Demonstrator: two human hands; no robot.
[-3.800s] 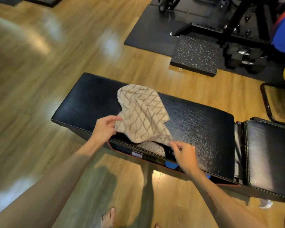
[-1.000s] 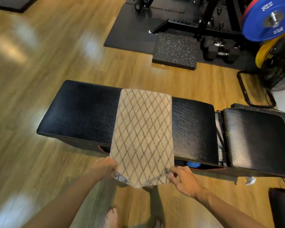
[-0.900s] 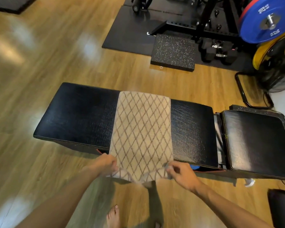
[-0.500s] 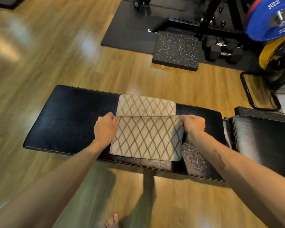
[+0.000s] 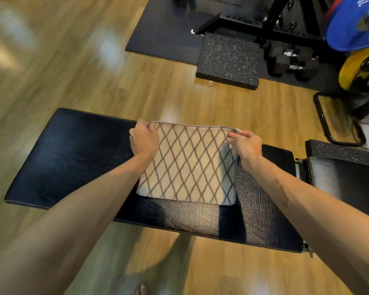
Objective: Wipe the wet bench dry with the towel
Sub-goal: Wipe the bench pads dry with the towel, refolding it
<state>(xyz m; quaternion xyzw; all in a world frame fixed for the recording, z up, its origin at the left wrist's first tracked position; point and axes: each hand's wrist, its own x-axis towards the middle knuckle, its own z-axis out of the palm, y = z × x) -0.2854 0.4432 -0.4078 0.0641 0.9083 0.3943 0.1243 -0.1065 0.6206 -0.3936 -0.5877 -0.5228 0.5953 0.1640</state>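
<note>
Under the towel point(image 5: 188, 165), bench point(image 5: 73, 154) partly hidden; both hands pinch corners.

the towel point(image 5: 188, 165) is beige with a brown diamond lattice and a stitched edge, folded into a flat rectangle that lies across the middle of the bench point(image 5: 73, 158), its far edge at the bench's far side; the bench is a long black pad with a creased, glossy cover, standing on a wooden floor, its near strip bare in front of the towel
</note>
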